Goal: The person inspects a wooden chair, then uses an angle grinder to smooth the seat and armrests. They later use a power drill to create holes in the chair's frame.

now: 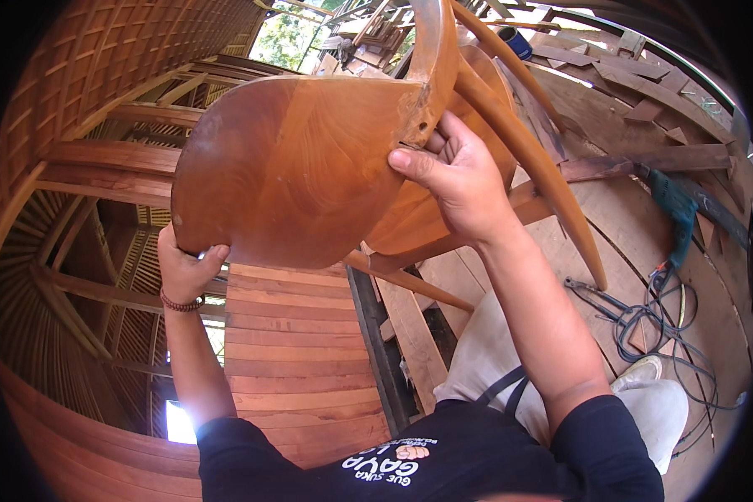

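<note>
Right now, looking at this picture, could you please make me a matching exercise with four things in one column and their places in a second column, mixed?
Things:
1. left hand
2. right hand
3. green power drill
4. beaded bracelet

Places:
A. lying on the plank floor at the right
B. gripping the lower left edge of the wooden chair seat
C. around the left wrist
D. gripping the seat's right edge, near the chair legs

Pairs: 1-B, 2-D, 3-A, 4-C
</note>
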A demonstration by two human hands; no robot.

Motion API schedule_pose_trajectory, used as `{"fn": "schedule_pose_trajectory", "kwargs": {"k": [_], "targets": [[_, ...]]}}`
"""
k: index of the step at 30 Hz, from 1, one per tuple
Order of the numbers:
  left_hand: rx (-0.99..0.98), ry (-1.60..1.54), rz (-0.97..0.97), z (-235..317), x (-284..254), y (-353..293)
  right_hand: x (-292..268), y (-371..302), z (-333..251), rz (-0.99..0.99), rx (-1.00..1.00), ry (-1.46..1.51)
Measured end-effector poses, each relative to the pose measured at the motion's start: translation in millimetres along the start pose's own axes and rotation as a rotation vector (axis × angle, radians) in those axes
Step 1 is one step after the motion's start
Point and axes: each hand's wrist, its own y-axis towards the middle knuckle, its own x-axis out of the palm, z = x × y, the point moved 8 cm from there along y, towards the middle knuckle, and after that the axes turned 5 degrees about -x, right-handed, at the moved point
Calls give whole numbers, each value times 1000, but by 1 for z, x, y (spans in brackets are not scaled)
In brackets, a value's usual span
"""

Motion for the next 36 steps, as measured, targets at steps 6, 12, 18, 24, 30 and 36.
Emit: {"fn": "schedule_pose_trajectory", "kwargs": {"k": [6, 12, 18, 24, 30, 36], "targets": [[-71, -20, 43, -2, 3, 4, -6, 0, 2, -45, 24, 59], [-62, 0, 72, 3, 4, 5, -5, -4, 16, -144, 118, -8], [-30, 8, 86, 3, 6, 5, -8, -6, 21, -119, 189, -31], [-103, 79, 22, -4, 3, 6, -6, -3, 23, -112, 174, -9], [-82, 48, 65, -4, 5, 10, -19, -3, 18, -109, 177, -73], [-85, 12, 93, -2, 6, 12, -45, -6, -2, 17, 188, -226]]}}
